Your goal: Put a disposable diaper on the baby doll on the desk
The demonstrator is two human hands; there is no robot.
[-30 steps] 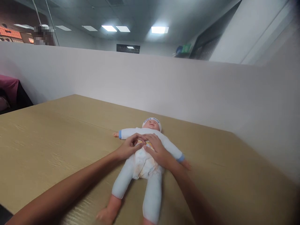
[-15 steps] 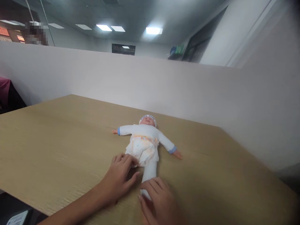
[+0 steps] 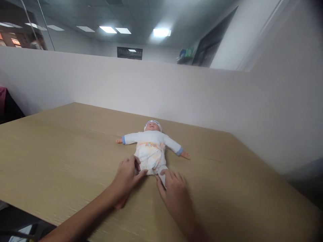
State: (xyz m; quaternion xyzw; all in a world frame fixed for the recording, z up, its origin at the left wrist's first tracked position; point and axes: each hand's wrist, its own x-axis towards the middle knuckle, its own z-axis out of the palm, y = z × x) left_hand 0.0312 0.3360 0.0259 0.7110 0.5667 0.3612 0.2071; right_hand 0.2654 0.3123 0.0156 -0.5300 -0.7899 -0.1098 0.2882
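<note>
A baby doll (image 3: pixel 151 136) lies on its back with both arms spread, its head toward the wall. It wears a white top with blue cuffs and a lettered white cap. Round its hips sits a white diaper (image 3: pixel 150 158) with an orange print. My left hand (image 3: pixel 127 173) curls over one leg at the diaper's edge, thumb by the crotch; a doll foot peeks out under my wrist. On the other side my right hand (image 3: pixel 175 191) has its fingers and thumb around the white-clothed leg (image 3: pixel 162 176), whose lower part is hidden.
The wooden table (image 3: pixel 75 144) runs back to a low white wall (image 3: pixel 113 80). Above that wall show ceiling lights and a blurred person at the far left. A dark object with a pink cloth (image 3: pixel 2 101) stands beyond the table's left edge.
My right hand has moved up the doll's leg, closer to the diaper. My left hand has shifted slightly up along the diaper's side, and the view has turned a little.
</note>
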